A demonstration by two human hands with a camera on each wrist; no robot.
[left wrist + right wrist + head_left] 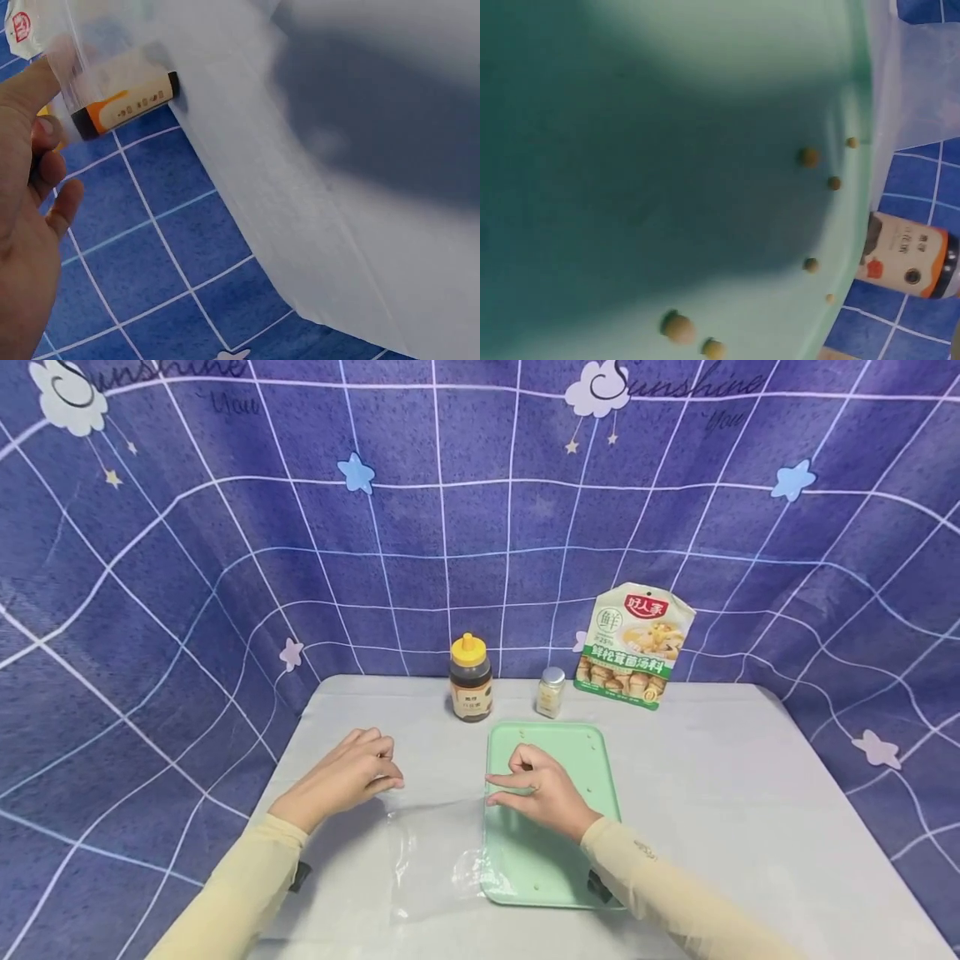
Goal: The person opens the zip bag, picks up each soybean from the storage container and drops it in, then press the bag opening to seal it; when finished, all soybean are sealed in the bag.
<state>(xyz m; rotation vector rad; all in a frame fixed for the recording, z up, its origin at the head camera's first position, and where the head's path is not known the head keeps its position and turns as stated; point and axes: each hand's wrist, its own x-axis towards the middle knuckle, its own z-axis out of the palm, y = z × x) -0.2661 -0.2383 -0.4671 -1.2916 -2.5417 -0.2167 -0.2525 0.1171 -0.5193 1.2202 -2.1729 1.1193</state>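
A clear plastic bag hangs between the two hands and overlaps the left edge of a green tray. My left hand holds the bag's upper left side; in the left wrist view the thumb and index finger of the left hand meet at the film. Over the tray, my right hand pinches the bag's upper right corner with thumb and fingertips. Several small round tan beads lie on the tray, and part of the bag shows beyond its rim.
Behind the tray stand a dark squeeze bottle with yellow cap, a small silver-capped jar and a white-and-green food pouch leaning on the blue gridded curtain. A white cloth covers the table.
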